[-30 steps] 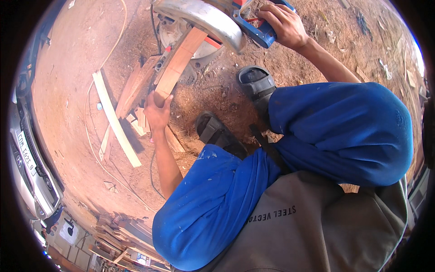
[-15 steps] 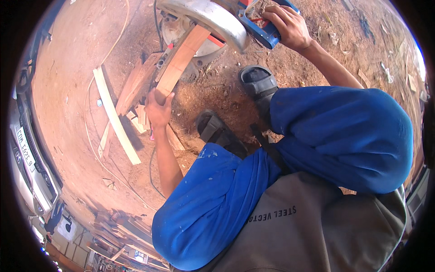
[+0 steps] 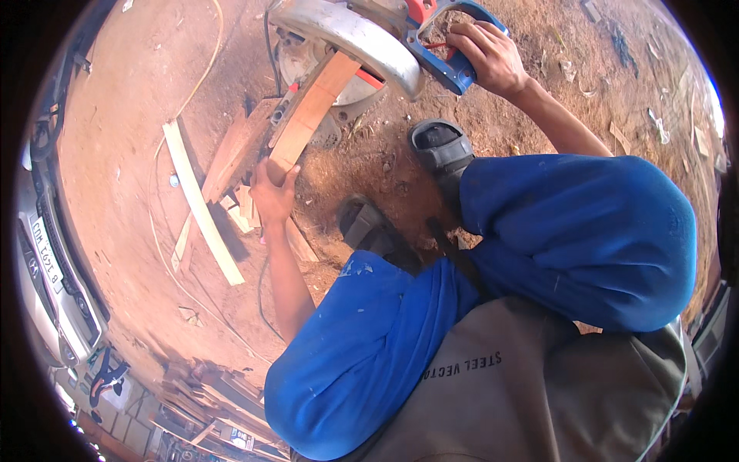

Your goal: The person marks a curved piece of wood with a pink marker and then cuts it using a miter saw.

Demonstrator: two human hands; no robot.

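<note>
My left hand (image 3: pixel 274 192) grips the near end of a short reddish wooden board (image 3: pixel 312 112), which lies on the metal base of a chop saw, its far end at the silver blade guard (image 3: pixel 366 42). My right hand (image 3: pixel 496 65) is wrapped round the saw's blue handle (image 3: pixel 462 77), fingers by the red trigger. The blade's lower part is hard to make out behind the guard and board. Beside my left hand lie wooden offcuts (image 3: pixel 239 215), a pale strip (image 3: pixel 200 200) and a longer reddish plank (image 3: pixel 239 146). My sandaled feet (image 3: pixel 439 142) are on the sawdust below the saw.
A silver car (image 3: pixel 58 316) stands at the left rim, a hose (image 3: pixel 185 104) snakes over the dirt, and a lumber pile (image 3: pixel 208 400) lies at the lower left near a person (image 3: pixel 108 377) in the background. Scraps and debris (image 3: pixel 620 131) are scattered at the right.
The saw, board and both my hands sit slightly lower and further right in the picture, with the same grips. The background person at the lower left has changed posture.
</note>
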